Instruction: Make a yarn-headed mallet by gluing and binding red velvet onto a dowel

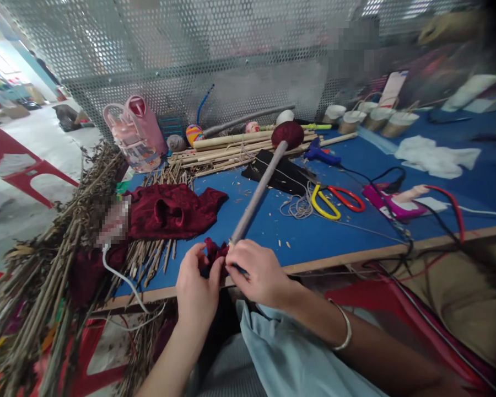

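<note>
A stick wrapped in grey [259,190] slants across the table, with a rounded dark red cloth head [288,134] at its far end. Its near end reaches my fingers at the table's front edge. My left hand [198,281] pinches a small bunched piece of dark red cloth [215,251] beside that end. Closed around the stick's near end is my right hand [258,273], its thumb and forefinger close to the cloth. The fingertips partly hide where cloth and stick meet. Left of the hands lies a larger dark red cloth [173,212].
Yellow-and-red-handled scissors [334,201] lie beside grey string [300,205] and black cloth [276,172]. A blue glue gun [321,154] and purple power strip [392,203] trail cables on the right. Dry stalks [66,248] crowd the left edge. Pink bottles [143,132] stand behind.
</note>
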`<action>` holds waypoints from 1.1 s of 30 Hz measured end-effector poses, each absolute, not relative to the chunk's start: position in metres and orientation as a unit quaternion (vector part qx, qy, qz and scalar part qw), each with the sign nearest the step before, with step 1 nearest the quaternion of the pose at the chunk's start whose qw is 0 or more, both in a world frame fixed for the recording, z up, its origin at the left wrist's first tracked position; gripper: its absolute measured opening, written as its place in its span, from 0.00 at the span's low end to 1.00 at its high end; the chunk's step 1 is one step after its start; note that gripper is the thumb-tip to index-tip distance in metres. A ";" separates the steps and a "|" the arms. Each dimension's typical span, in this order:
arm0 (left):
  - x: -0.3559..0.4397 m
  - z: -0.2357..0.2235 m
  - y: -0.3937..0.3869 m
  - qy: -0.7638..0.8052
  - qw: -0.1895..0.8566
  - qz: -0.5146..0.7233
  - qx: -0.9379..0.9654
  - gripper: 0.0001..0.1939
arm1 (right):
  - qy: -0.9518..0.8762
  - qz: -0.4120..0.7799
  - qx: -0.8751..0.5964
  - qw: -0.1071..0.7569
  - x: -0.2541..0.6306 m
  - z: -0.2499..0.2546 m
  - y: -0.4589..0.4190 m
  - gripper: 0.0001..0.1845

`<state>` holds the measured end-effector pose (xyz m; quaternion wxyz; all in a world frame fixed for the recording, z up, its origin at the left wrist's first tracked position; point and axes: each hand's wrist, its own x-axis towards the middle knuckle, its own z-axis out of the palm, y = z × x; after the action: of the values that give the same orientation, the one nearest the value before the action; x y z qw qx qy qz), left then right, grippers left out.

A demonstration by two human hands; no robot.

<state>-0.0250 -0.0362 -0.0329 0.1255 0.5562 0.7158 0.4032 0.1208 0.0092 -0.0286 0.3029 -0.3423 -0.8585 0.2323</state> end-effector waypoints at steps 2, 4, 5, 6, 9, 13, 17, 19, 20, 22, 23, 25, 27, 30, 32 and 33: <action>-0.030 -0.032 -0.037 0.717 0.142 0.403 0.552 0.13 | -0.886 0.199 -0.325 0.266 0.122 -0.028 0.007 0.09; -0.038 -0.028 -0.043 0.722 0.149 0.430 0.521 0.13 | -0.900 0.180 -0.330 0.220 0.123 -0.026 0.007 0.11; -0.041 -0.025 -0.048 0.728 0.156 0.444 0.498 0.13 | -0.906 0.170 -0.333 0.200 0.123 -0.025 0.007 0.12; -0.044 -0.022 -0.054 0.736 0.175 0.451 0.474 0.14 | -0.911 0.164 -0.331 0.182 0.124 -0.024 0.008 0.13; -0.046 -0.016 -0.071 0.743 0.331 0.390 0.432 0.18 | -0.923 0.164 -0.315 0.148 0.125 -0.024 0.009 0.16; -0.034 -0.024 -0.077 0.683 0.511 0.357 0.382 0.22 | -0.915 0.182 -0.330 0.146 0.126 -0.029 0.010 0.16; -0.026 -0.032 -0.069 0.709 0.445 0.345 0.425 0.20 | -0.907 0.202 -0.336 0.157 0.130 -0.029 0.010 0.19; -0.026 -0.030 -0.065 0.744 0.334 0.310 0.489 0.18 | -0.910 0.209 -0.326 0.150 0.132 -0.025 0.011 0.22; -0.026 -0.028 -0.064 0.754 0.277 0.297 0.516 0.17 | -0.912 0.212 -0.322 0.141 0.133 -0.022 0.011 0.23; -0.026 -0.023 -0.062 0.755 0.200 0.284 0.557 0.15 | -0.915 0.212 -0.323 0.114 0.134 -0.015 0.013 0.24; -0.026 -0.021 -0.061 0.746 0.184 0.285 0.574 0.13 | -0.917 0.211 -0.324 0.098 0.134 -0.011 0.014 0.23; -0.024 -0.018 -0.060 0.724 0.182 0.290 0.598 0.11 | -0.920 0.207 -0.326 0.065 0.132 -0.004 0.016 0.22; -0.022 -0.019 -0.060 0.714 0.205 0.295 0.600 0.12 | -0.925 0.204 -0.320 0.035 0.129 0.003 0.020 0.21; -0.022 -0.022 -0.059 0.711 0.244 0.314 0.579 0.14 | -0.931 0.201 -0.304 0.005 0.124 0.011 0.027 0.18; -0.027 -0.023 -0.058 0.699 0.271 0.323 0.578 0.15 | -0.934 0.201 -0.294 -0.001 0.123 0.012 0.030 0.14; -0.030 -0.022 -0.057 0.699 0.272 0.325 0.576 0.16 | -0.935 0.201 -0.292 0.000 0.123 0.011 0.031 0.12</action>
<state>-0.0299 -0.0567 -0.0221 0.2721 0.5760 0.6988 0.3253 0.1228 0.0314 0.0109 0.0004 -0.2918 -0.9350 0.2014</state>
